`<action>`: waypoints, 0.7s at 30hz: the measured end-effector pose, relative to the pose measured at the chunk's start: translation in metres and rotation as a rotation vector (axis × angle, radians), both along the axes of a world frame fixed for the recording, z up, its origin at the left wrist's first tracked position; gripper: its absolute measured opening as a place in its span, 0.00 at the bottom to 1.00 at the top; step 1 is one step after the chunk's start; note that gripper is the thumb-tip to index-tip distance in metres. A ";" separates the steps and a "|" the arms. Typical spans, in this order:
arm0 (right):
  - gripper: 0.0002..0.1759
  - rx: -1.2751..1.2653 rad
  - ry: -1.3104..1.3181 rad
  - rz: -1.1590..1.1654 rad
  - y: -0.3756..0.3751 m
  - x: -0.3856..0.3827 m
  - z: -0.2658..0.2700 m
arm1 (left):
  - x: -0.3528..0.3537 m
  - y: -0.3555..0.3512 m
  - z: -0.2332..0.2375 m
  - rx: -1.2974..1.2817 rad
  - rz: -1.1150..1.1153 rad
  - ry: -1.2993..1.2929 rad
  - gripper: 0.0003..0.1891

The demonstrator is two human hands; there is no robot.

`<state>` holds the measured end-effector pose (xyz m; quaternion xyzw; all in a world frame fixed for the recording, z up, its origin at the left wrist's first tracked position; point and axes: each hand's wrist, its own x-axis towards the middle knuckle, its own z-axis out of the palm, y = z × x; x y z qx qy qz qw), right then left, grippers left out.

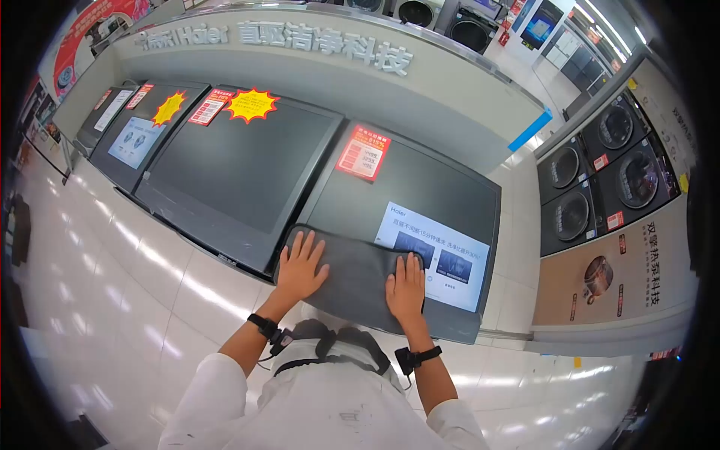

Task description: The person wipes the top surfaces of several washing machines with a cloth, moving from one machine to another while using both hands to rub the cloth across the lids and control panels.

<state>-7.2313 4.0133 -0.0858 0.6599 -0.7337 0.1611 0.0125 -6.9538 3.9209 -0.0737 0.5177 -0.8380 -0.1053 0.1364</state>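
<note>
My left hand [301, 267] lies flat with fingers spread on the left end of a dark grey, smooth, oblong piece [352, 279], which looks like a folded cloth or a mat. Its exact kind is hard to make out. My right hand [406, 286] rests flat on the right end, fingers stretched out and close together. The piece lies across the front edge of a dark washing machine top [442, 191]. Beside my right hand, a white Haier information sheet [465, 247] sits on that top, its lower left corner partly covered.
A red price card [363, 152] is near the back of this top. To the left stand more machines, one dark top [240, 169] bearing a yellow starburst tag [252, 106]. Behind runs a panel with raised lettering [322, 41]. Stacked dark washers [600, 176] stand at right.
</note>
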 end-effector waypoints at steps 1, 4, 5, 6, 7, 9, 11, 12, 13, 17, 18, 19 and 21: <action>0.31 0.008 -0.004 0.016 0.007 0.001 0.003 | 0.002 0.005 -0.001 -0.003 -0.003 0.005 0.35; 0.30 0.038 -0.031 0.048 0.031 0.002 0.011 | 0.002 0.022 -0.005 -0.020 -0.034 0.020 0.36; 0.30 0.050 -0.034 0.041 0.038 0.000 0.012 | -0.003 0.027 -0.003 -0.010 -0.038 -0.001 0.37; 0.30 0.064 -0.036 0.034 0.046 -0.003 0.012 | -0.011 0.033 0.000 0.002 -0.040 -0.023 0.37; 0.30 0.075 -0.038 0.028 0.054 -0.006 0.013 | -0.018 0.039 0.002 0.011 -0.042 -0.044 0.37; 0.30 0.072 -0.043 -0.009 0.069 -0.018 0.016 | -0.034 0.047 0.004 0.040 -0.114 -0.051 0.38; 0.30 0.063 -0.037 -0.049 0.089 -0.035 0.012 | -0.051 0.053 0.007 0.059 -0.198 -0.055 0.39; 0.29 0.044 -0.058 -0.074 0.098 -0.043 0.010 | -0.061 0.054 0.008 0.078 -0.246 -0.074 0.39; 0.29 0.037 -0.061 -0.110 0.105 -0.053 0.009 | -0.070 0.054 0.008 0.078 -0.293 -0.080 0.38; 0.30 -0.031 -0.038 -0.270 0.134 -0.096 -0.003 | -0.113 0.061 0.011 0.069 -0.469 -0.107 0.38; 0.30 -0.033 -0.024 -0.323 0.138 -0.105 -0.005 | -0.125 0.064 0.010 0.053 -0.516 -0.102 0.38; 0.30 -0.033 -0.011 -0.379 0.142 -0.111 -0.007 | -0.137 0.067 0.009 0.037 -0.566 -0.098 0.38; 0.31 -0.006 -0.004 -0.434 0.142 -0.119 -0.002 | -0.158 0.072 0.008 -0.020 -0.637 -0.104 0.36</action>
